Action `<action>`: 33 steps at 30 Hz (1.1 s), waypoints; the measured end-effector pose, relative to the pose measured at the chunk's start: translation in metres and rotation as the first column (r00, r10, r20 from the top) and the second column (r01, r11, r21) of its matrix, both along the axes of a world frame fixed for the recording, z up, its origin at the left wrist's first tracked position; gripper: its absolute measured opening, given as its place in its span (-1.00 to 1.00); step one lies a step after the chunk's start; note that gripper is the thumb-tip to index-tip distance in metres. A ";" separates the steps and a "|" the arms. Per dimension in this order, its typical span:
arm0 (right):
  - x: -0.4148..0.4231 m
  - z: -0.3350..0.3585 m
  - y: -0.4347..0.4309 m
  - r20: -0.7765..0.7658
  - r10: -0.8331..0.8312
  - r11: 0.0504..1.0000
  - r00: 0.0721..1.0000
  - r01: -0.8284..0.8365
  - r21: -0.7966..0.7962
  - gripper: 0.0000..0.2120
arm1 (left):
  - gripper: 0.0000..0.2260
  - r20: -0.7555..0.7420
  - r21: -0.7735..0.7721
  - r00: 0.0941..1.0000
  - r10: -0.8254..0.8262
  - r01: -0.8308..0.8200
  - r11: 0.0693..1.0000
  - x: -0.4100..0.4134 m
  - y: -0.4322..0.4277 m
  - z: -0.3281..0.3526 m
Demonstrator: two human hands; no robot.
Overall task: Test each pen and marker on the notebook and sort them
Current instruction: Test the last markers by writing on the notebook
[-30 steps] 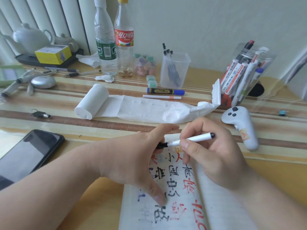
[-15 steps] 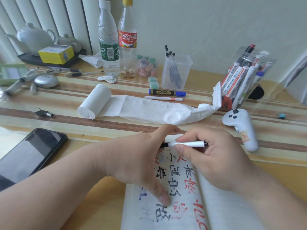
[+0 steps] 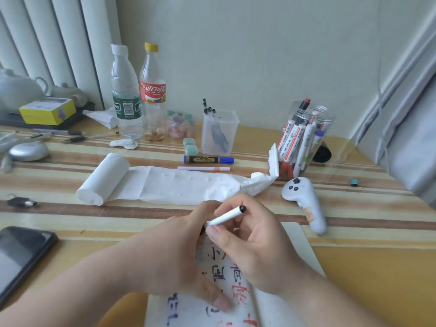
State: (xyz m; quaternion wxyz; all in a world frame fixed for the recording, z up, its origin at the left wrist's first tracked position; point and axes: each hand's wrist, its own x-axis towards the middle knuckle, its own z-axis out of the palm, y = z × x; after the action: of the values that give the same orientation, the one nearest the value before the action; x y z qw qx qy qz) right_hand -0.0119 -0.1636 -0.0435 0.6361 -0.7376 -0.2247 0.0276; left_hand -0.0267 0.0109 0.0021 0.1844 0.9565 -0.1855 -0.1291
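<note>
We look down at two bare hands over an open notebook (image 3: 188, 312) that lies at the near edge of a striped desk (image 3: 377, 267), its pages covered with black, red and blue test writing. The left hand (image 3: 174, 258) rests on the left page, thumb stretched flat onto the paper. Its fingers curve over the near end of a white marker (image 3: 226, 215). That end is hidden, so we cannot tell whether this grip grasps it. The right hand (image 3: 257, 246) has its grip closed on the marker's barrel, pinching it just above the notebook's top edge, black far end pointing up and right. A dark phone (image 3: 21, 260) lies flat to the left, and a white handheld controller (image 3: 309, 208) to the right. Behind the hands a tissue roll (image 3: 103, 185) is partly unrolled across the desk. Just beyond it a blue marker (image 3: 208, 159) and a thin white pen (image 3: 203, 168) lie side by side. Farther back stand a clear cup (image 3: 230, 138) holding a few pens and, to its right, a clear jar (image 3: 326, 121) packed with markers. A water bottle (image 3: 126, 90) and a red-labelled bottle (image 3: 153, 90) stand near the wall.
</note>
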 end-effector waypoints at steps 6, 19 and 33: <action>0.006 -0.001 0.008 0.090 -0.110 0.994 0.990 0.109 0.017 -0.90 | -0.25 0.115 -0.133 0.993 -0.007 0.022 0.991 0.009 0.006 -0.022; 0.089 0.130 -0.071 0.503 -0.585 0.778 0.636 0.616 0.127 -0.70 | -0.87 0.279 -0.244 0.957 0.076 -0.006 0.970 0.017 0.008 -0.035; 0.208 0.139 -0.123 0.516 -0.645 0.482 0.564 0.824 -0.297 -0.68 | -0.58 0.150 -0.320 0.980 0.132 -0.078 0.944 0.020 0.012 -0.034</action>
State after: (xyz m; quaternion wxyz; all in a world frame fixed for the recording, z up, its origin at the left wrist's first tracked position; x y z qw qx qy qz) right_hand 0.1965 -0.2863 0.0954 0.3164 -0.8927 0.0307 -0.3194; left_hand -0.0071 0.0234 -0.0321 0.3237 0.9313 -0.1671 -0.0065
